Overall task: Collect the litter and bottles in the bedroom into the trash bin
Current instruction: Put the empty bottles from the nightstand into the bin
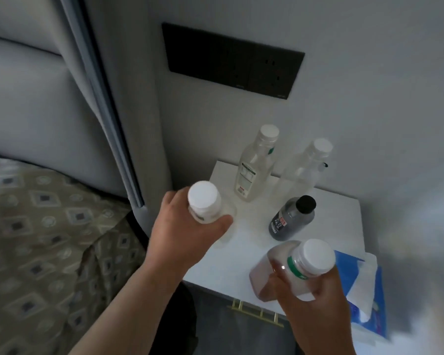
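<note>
White nightstand [338,221] crowded: left hand [182,242] wrapped round clear bottle [205,203], right hand [315,301] round reddish bottle [280,267], three bottles [254,170] upright just behind; risked toppling those on withdrawal; bin not seen.

Clear glossy plastic bottles [254,167], smooth white nightstand top [338,216], patterned cloth bedspread [49,239], brass-coloured metal handle [256,312].

Left grip [187,234], right grip [315,301]: both closed.
</note>
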The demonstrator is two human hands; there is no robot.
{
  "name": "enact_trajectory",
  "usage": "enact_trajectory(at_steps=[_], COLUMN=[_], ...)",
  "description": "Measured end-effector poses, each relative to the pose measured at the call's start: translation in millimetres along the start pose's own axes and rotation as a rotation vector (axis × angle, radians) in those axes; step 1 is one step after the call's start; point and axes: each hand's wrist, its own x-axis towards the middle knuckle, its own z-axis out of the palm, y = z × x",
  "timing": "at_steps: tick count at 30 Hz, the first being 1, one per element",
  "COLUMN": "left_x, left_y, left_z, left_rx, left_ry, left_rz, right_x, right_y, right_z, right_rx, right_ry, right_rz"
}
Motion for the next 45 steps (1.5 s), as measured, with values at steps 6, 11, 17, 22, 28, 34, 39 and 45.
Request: enact_trajectory(at_steps=[6,11,17,22,28,34,39,45], left_x=[-68,-83,-89,-84,-68,-50,-44,-42], left_y=[-48,-124,-224,-298,-369,-417,-440,-461], left_z=[-99,-135,-116,-67,-12,30,53,72], left_rx=[0.004,0.093,0.279,0.357,0.337,0.400,0.346,0.197], left_ry=[0.160,0.246,0.157,0.075,-0.005,-0.029,-0.067,-0.010], left_rz=[-0.132,-0.270,-0.469,-0.576,-0.643,-0.592,-0.650,-0.728], right_x=[-39,-64,-73,-68,-57,-45,-32,-23], right_y=[-25,-20,14,73,148,207,249,271], right_z=[31,97,180,229,273,303,323,332], right_rx=[-0.022,-0.158,-0.266,-0.312,-0.341,-0.430,-0.503,-0.530], right_ry=[-0.357,-0.390,-0.562,-0.603,-0.632,-0.711,-0.724,-0.750], right_rz=[-0.130,-0.223,-0.272,-0.179,-0.074,0.025,0.094,0.149])
